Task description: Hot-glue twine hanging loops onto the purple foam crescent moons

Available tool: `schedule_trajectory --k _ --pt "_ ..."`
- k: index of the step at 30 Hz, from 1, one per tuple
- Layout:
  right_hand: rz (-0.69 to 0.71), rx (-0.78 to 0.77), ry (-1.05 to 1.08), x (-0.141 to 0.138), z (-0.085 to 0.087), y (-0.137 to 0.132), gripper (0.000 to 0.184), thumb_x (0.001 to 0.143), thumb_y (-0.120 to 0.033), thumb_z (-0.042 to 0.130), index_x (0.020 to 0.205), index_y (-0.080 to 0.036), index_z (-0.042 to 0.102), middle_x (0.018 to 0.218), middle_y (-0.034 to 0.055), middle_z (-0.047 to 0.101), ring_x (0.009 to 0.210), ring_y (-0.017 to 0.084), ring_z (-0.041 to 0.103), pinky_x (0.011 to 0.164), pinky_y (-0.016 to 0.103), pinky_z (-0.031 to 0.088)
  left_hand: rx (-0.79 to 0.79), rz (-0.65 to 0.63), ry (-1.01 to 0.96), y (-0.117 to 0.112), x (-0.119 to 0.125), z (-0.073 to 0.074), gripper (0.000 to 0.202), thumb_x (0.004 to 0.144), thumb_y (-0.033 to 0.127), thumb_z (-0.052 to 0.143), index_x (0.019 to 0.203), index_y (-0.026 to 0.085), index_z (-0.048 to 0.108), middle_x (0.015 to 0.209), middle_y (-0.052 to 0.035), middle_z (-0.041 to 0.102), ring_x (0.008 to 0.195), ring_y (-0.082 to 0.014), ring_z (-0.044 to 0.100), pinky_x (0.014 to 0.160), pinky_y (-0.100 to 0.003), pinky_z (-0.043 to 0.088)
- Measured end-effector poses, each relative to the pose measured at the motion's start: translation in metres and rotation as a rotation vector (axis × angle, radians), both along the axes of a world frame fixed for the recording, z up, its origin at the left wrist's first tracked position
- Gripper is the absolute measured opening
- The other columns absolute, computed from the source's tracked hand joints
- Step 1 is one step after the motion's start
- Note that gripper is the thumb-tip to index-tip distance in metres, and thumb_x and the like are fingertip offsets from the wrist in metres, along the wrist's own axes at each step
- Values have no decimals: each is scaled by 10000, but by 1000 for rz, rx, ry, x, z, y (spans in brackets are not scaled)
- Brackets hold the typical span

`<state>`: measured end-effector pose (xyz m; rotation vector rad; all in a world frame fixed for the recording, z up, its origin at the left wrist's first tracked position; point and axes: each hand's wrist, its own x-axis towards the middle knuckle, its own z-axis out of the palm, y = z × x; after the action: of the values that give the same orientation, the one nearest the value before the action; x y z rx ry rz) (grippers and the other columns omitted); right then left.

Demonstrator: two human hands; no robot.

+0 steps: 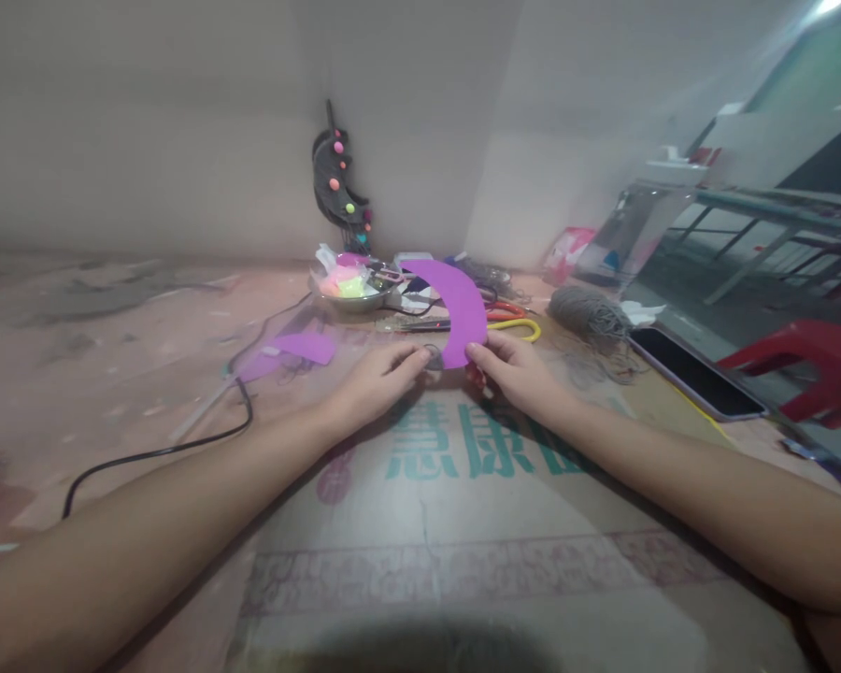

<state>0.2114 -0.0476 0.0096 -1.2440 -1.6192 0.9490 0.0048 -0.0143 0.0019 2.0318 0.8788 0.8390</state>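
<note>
A purple curved foam piece (463,308), shaped like a crescent, stands up over the floor. My right hand (511,369) pinches its lower end between thumb and fingers. My left hand (378,379) reaches in from the left with its fingers together, its fingertips close to the same lower end, by a small dark ring-like bit I cannot make out. Whether the left hand grips anything is unclear. Both hands hover over a flattened cardboard sheet (455,523) with green printed characters.
A metal bowl (354,290) of bright pompoms sits behind, with scissors (511,318), a purple scrap (301,350), a grey yarn ball (589,313), a phone (693,374), a black cable (175,449), a red stool (813,360) and a black decorated shape (340,187) on the wall.
</note>
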Motion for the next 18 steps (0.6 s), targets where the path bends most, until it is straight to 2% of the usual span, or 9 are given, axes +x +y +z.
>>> schedule_trajectory --k 3,9,15,18 --pt "-4 9 -1 0 -1 0 304 868 -452 541 755 -170 517 615 -34 521 503 75 461 465 201 387 0 15 20 0 1 -1 345 900 443 460 902 150 643 852 -37 671 770 -172 600 687 -268 447" --pt "-2 8 28 1 -3 3 300 856 -450 547 744 -173 516 602 -36 531 487 71 461 451 196 377 79 110 91 -2 3 -1 296 788 363 635 1000 157 634 971 -49 677 806 -172 601 710 -274 456" --pt "9 -41 19 1 -2 4 313 845 -471 555 737 -180 514 576 -43 522 434 60 422 391 188 303 108 -5 127 0 2 -1 225 851 371 573 829 167 664 802 -5 668 751 -153 590 685 -259 426" --pt "32 -44 5 2 -3 4 306 844 -471 562 770 -176 525 594 -40 529 458 68 441 407 191 326 91 -5 97 2 1 -2 229 877 339 535 809 160 661 786 -4 669 736 -147 591 684 -254 427"
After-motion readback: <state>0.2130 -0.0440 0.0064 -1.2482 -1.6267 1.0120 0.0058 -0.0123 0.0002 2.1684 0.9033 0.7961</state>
